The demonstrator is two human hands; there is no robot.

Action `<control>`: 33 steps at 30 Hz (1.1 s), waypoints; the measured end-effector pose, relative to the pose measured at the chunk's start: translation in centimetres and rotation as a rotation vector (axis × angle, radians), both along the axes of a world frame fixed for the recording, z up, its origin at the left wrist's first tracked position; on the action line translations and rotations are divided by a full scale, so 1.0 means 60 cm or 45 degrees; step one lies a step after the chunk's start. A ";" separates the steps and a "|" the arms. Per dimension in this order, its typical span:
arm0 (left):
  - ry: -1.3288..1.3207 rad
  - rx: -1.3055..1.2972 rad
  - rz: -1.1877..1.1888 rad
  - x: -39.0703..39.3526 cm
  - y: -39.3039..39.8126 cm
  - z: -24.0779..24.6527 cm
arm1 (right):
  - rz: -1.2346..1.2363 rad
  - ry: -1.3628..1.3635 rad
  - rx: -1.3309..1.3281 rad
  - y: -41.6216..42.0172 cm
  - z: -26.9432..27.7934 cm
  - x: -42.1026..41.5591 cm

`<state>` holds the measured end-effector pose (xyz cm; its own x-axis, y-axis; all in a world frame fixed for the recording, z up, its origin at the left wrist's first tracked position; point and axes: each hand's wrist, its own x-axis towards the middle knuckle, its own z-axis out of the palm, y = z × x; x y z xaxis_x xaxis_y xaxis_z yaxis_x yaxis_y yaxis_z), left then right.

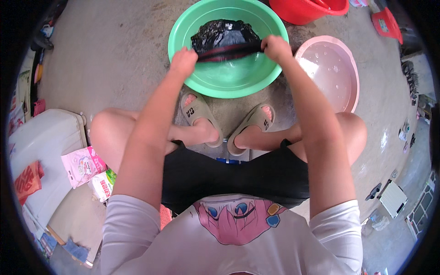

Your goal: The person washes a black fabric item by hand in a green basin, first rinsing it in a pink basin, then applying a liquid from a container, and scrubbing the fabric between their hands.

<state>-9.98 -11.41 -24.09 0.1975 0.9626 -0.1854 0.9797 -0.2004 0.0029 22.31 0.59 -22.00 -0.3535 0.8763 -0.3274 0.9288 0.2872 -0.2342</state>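
Note:
A dark cloth with reddish parts [229, 52] is stretched between my two hands, blurred by motion, above a green plastic basin [233, 90]. My left hand [184, 62] is closed on one end of the cloth near the basin's left rim. The other end is in my right hand [275, 48], by the right rim. Behind the cloth, a black, shiny, wrinkled item [223, 32], a plastic bag or wet fabric, lies in the basin. Which it is, I cannot tell.
A pink basin [354, 79] of cloudy water stands right of the green one, with a red tub [299, 15] beyond. My sandalled feet are close to the green basin. Pink and white packets [82, 166] lie at the left beside a whitish cover [51, 130]. A red bucket [386, 25] is far right.

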 end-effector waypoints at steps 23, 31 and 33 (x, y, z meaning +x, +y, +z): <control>-1.151 0.523 0.155 -0.263 0.069 0.539 | -0.043 0.694 -0.287 -0.019 0.153 0.075; -1.271 0.388 0.829 -0.329 -0.283 0.299 | -0.309 0.661 -0.344 -0.053 0.205 0.121; -1.434 0.331 1.047 -0.332 -0.354 0.240 | -0.305 0.635 -0.393 -0.040 0.193 0.130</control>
